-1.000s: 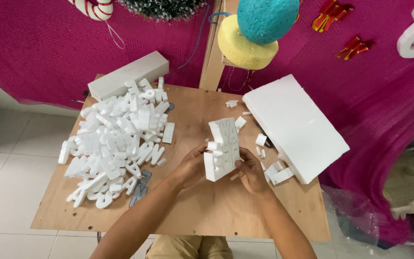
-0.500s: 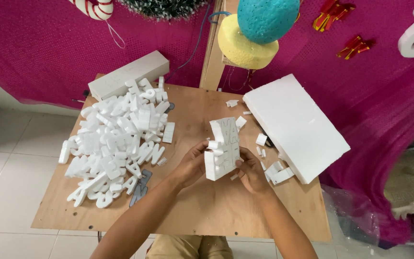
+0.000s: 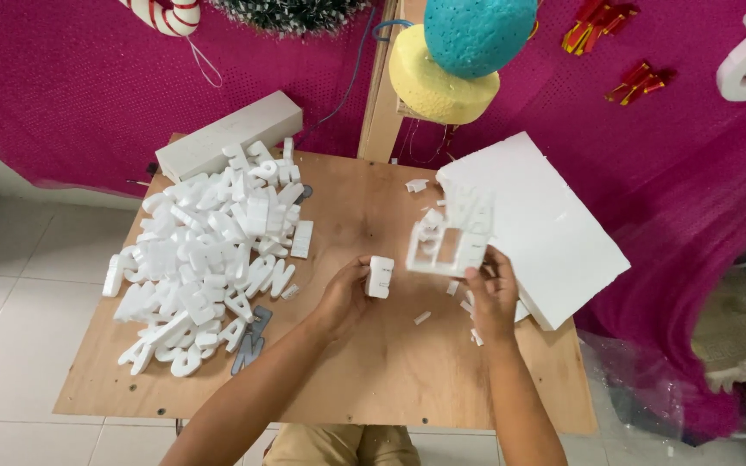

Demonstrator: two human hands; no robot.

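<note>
My left hand pinches a small white foam letter piece just above the plywood table. My right hand holds the lower edge of a white foam offcut frame with cut-out holes, lifted a little to the right of that piece. The two foam parts are apart. A big heap of white foam letters lies on the left half of the table.
A thick white foam slab rests on the table's right edge. A long white foam block lies at the back left. Small foam scraps dot the table. Yellow and teal foam balls hang above a wooden post.
The single foam block held between both hands has come apart: my left hand now holds a small letter piece to the left, my right keeps the hollowed frame.
</note>
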